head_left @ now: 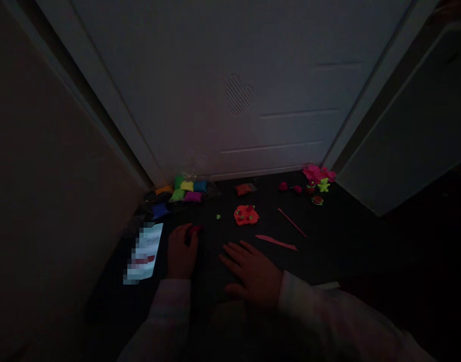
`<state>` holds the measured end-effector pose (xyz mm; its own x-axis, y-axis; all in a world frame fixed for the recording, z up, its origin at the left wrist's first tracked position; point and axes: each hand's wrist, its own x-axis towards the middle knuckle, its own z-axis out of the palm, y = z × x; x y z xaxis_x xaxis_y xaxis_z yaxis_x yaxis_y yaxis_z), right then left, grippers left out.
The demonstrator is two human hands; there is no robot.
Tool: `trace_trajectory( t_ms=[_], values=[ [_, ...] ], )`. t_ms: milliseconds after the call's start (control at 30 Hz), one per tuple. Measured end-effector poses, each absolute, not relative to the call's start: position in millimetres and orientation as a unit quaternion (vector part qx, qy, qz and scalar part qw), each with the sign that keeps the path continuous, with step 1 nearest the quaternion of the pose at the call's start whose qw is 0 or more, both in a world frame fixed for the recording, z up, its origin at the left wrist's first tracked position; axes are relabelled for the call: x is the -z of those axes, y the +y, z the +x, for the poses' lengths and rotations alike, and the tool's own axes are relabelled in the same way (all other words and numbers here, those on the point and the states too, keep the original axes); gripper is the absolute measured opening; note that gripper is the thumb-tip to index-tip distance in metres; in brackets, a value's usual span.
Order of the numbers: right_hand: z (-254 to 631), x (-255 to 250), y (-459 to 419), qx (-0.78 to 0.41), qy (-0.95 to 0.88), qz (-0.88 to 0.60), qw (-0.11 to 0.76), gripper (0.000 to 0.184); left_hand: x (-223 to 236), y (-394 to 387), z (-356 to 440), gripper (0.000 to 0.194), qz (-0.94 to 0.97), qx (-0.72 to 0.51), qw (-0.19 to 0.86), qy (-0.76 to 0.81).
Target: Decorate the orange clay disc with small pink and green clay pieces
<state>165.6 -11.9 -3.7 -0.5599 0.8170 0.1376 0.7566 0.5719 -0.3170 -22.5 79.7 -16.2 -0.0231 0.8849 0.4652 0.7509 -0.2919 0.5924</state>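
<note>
The scene is very dark. My left hand [182, 251] rests on the dark floor mat [328, 251], its fingers curled round a small red lump of clay [194, 230]. My right hand [251, 269] lies flat on the mat with its fingers spread and nothing in it. Just beyond my right hand lies a pink modelling tool [276, 242], and a thin pink stick [291, 222] lies a little farther off. An orange clay shape with red spots [246, 215] sits ahead of my hands. A tiny green bit [218, 216] lies to its left.
Several coloured clay packets [185, 191] lie at the back left by a white door [230, 75]. An orange packet [244, 189], red balls [283, 186] and pink and green clay figures [318, 177] sit at the back right. A lit phone screen [144, 251] lies left of my left hand.
</note>
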Motion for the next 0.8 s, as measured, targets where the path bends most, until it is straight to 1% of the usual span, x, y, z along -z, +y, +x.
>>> trace_trajectory(
  t_ms=[133, 233, 333, 500, 600, 700, 800],
  values=[
    [143, 3, -4, -0.122, -0.884, -0.425, 0.151, 0.062, 16, 79, -24, 0.031, 0.695, -0.403, 0.081, 0.59],
    [148, 2, 10, -0.107, -0.865, -0.465, 0.151, 0.062, 15, 79, -26, 0.031, 0.694, -0.4, 0.085, 0.593],
    [165, 3, 6, -0.101, -0.853, -0.491, 0.145, 0.061, 14, 80, -25, 0.031, 0.692, -0.401, 0.093, 0.593],
    [157, 2, -15, -0.124, -0.876, -0.44, 0.153, 0.062, 14, 81, -24, 0.03, 0.694, -0.404, 0.103, 0.587],
    [141, 1, -6, -0.129, -0.883, -0.421, 0.161, 0.061, 14, 80, -25, 0.029, 0.692, -0.4, 0.102, 0.592],
    [146, 1, 8, -0.118, -0.864, -0.463, 0.156, 0.06, 14, 79, -26, 0.03, 0.688, -0.398, 0.101, 0.598],
    [164, 2, 5, -0.108, -0.847, -0.498, 0.149, 0.061, 13, 79, -25, 0.03, 0.686, -0.4, 0.106, 0.598]
  ],
)
